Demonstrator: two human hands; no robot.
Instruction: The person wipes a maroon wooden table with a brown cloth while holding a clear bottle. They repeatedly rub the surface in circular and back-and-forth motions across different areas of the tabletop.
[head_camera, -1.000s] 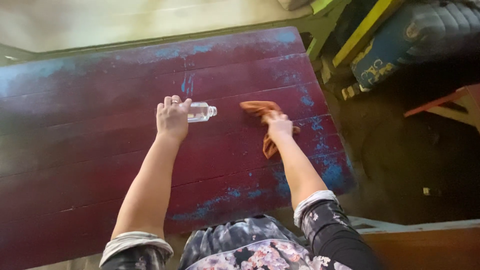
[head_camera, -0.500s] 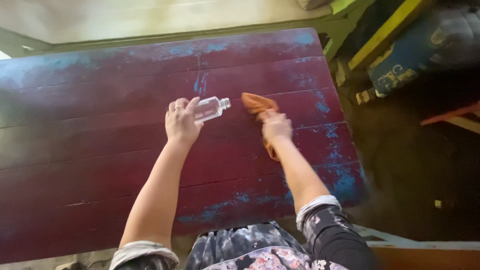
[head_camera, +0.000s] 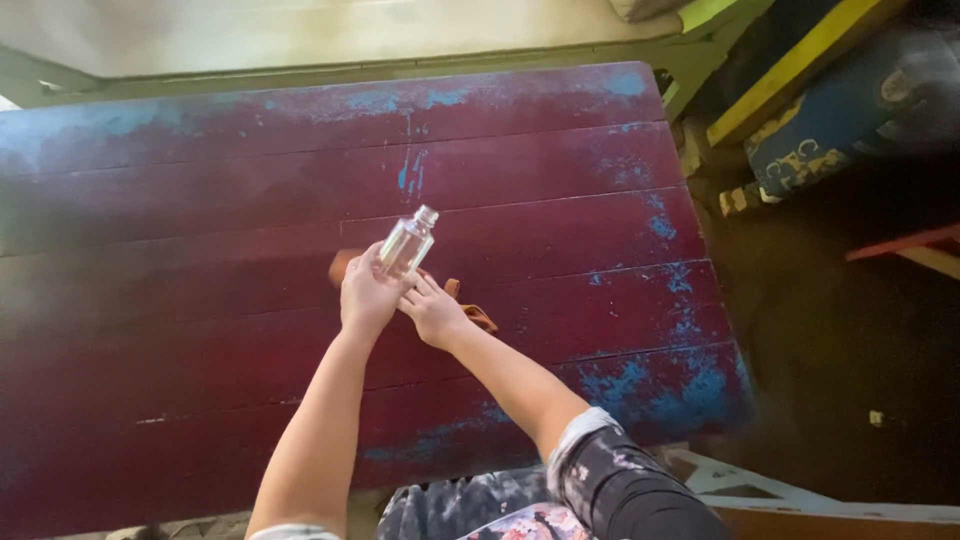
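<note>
In the head view, the person is leaning over a dark red plank table (head_camera: 200, 330) with blue paint showing through in worn patches. The left hand (head_camera: 368, 298) is gripping a small clear glass bottle (head_camera: 406, 246) around its lower body, fingers wrapped about it, so the bottle is tilting with its neck pointing toward one o'clock, above the middle of the table. The right hand (head_camera: 432, 312) is sitting just beside the left one, at its four o'clock, with fingertips touching the base of the bottle; it is pressing down on an orange cloth (head_camera: 470, 305), though whether the fingers are closing around the cloth cannot be told. The cloth is lying flat on the table beneath both hands, one edge peeking out at ten o'clock of the left hand and another trailing off at four o'clock of the right hand. At the table's two o'clock, a blue padded object (head_camera: 840, 110) and a yellow board (head_camera: 790, 70) are lying on the dark floor (head_camera: 840, 350).
</note>
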